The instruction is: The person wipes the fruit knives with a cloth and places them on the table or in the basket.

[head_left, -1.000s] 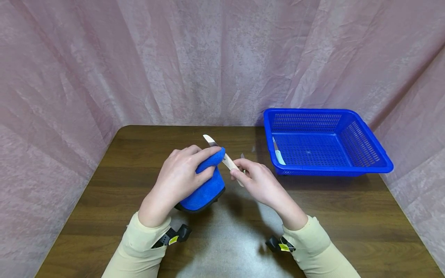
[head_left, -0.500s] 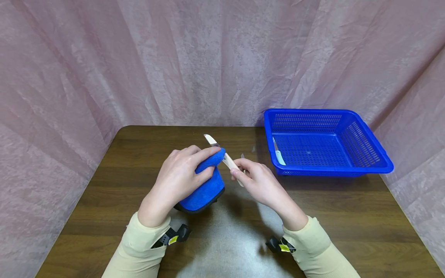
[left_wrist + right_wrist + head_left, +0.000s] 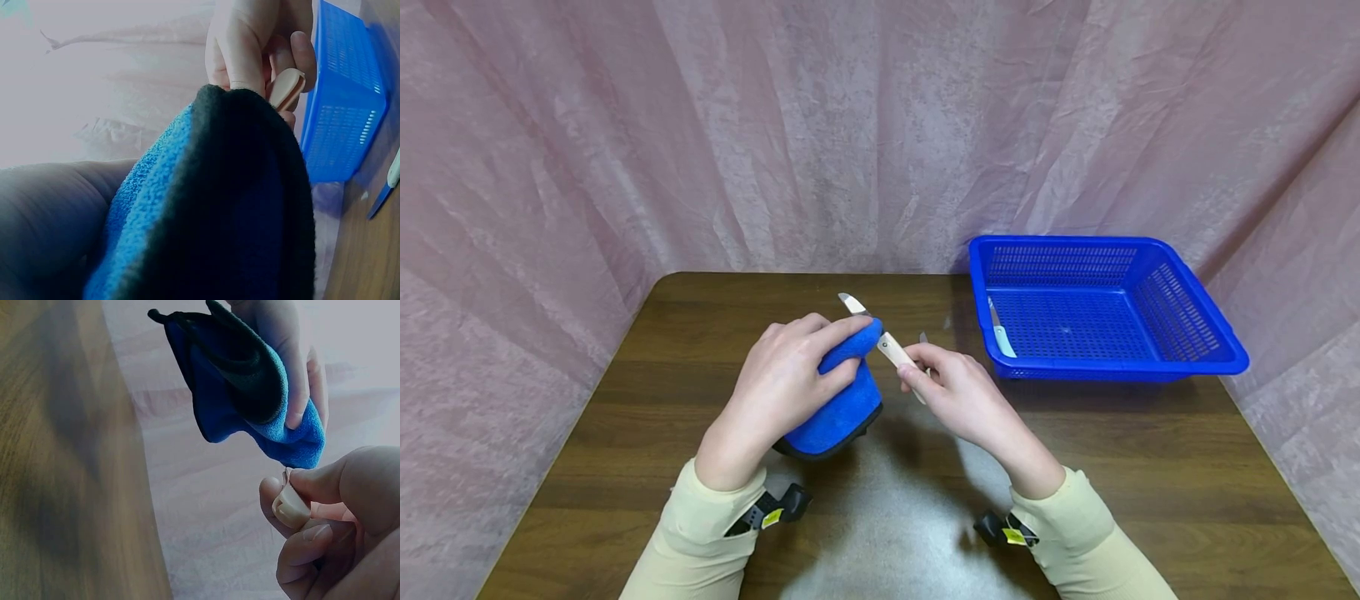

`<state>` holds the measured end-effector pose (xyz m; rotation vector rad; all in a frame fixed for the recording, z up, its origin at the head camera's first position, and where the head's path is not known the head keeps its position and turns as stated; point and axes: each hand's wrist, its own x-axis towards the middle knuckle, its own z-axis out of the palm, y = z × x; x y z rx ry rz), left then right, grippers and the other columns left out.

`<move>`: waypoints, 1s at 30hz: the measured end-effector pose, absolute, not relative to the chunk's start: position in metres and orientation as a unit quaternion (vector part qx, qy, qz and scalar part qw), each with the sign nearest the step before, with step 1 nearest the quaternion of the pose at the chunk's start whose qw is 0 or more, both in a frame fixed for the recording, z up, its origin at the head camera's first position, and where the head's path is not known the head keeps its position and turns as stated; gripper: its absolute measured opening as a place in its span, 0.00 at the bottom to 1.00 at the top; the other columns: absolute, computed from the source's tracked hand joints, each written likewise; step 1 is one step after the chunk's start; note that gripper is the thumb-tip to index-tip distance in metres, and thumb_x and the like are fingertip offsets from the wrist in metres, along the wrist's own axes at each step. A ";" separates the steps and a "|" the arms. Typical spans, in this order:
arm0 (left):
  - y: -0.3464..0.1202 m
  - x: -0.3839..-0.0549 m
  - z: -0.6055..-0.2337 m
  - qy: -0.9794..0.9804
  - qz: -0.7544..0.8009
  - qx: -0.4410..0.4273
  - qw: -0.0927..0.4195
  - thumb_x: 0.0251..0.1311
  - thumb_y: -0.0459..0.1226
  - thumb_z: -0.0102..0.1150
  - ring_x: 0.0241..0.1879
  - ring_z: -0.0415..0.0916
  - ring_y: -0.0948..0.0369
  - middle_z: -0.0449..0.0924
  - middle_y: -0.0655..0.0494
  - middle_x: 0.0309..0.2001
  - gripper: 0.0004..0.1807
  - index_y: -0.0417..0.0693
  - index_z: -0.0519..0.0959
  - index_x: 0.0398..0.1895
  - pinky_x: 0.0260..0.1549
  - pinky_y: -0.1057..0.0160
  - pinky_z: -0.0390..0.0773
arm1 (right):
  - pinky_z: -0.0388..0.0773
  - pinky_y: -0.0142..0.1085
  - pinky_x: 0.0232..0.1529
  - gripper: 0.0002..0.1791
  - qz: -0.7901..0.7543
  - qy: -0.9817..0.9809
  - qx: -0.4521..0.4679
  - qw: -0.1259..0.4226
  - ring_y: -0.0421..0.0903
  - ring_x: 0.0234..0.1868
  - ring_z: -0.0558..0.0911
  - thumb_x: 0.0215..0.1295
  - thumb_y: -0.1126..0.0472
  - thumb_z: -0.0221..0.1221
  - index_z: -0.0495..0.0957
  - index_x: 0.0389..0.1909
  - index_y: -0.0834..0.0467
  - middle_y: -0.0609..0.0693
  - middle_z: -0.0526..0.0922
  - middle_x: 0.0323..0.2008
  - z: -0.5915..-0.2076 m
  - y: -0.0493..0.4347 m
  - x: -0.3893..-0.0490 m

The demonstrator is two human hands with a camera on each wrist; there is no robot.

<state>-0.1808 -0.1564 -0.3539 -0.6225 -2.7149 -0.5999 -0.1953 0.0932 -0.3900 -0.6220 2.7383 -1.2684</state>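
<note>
My left hand (image 3: 786, 367) holds a folded blue cloth (image 3: 838, 417) with a dark border around a pocket knife's blade. The blade's tip (image 3: 853, 304) pokes out past the fingers on the far side. My right hand (image 3: 958, 387) pinches the knife's pale, slotted handle (image 3: 895, 350) between thumb and fingers, close to the cloth. In the right wrist view, the handle's end (image 3: 292, 509) shows between the fingertips; the left wrist view has the cloth (image 3: 150, 206) covering most of the knife. Another knife (image 3: 392, 181) lies on the table, mostly hidden behind my right hand in the head view.
A blue perforated basket (image 3: 1108, 367) stands at the table's back right. Inside it, along the left wall, lies a knife with a pale mint handle (image 3: 1004, 341). Pink curtains (image 3: 820, 142) hang behind the wooden table (image 3: 647, 392).
My left hand and the cloth have slid slightly left along the blade, baring a little more of it beside the handle. The right hand stays almost still.
</note>
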 end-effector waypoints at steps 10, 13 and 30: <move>-0.157 -0.181 -0.353 -0.943 -0.207 -0.214 0.146 0.71 0.43 0.68 0.40 0.82 0.56 0.88 0.54 0.45 0.27 0.66 0.83 0.73 0.46 0.47 0.78 | 0.66 0.41 0.27 0.10 -0.414 0.888 -0.196 0.035 0.41 0.23 0.70 0.84 0.51 0.61 0.86 0.40 0.46 0.40 0.74 0.22 -0.390 0.094 -0.195; -0.157 -0.181 -0.353 -0.944 -0.206 -0.213 0.145 0.71 0.44 0.68 0.40 0.82 0.55 0.88 0.54 0.46 0.28 0.66 0.83 0.73 0.46 0.47 0.78 | 0.66 0.42 0.27 0.10 -0.416 0.888 -0.195 0.038 0.41 0.23 0.70 0.84 0.51 0.61 0.86 0.39 0.46 0.40 0.74 0.22 -0.390 0.094 -0.195; -0.153 -0.179 -0.355 -0.944 -0.197 -0.226 0.140 0.71 0.44 0.68 0.40 0.83 0.55 0.87 0.54 0.45 0.28 0.67 0.83 0.74 0.47 0.47 0.78 | 0.65 0.40 0.25 0.09 -0.418 0.886 -0.196 0.035 0.41 0.22 0.70 0.83 0.52 0.61 0.85 0.38 0.45 0.40 0.73 0.21 -0.388 0.096 -0.195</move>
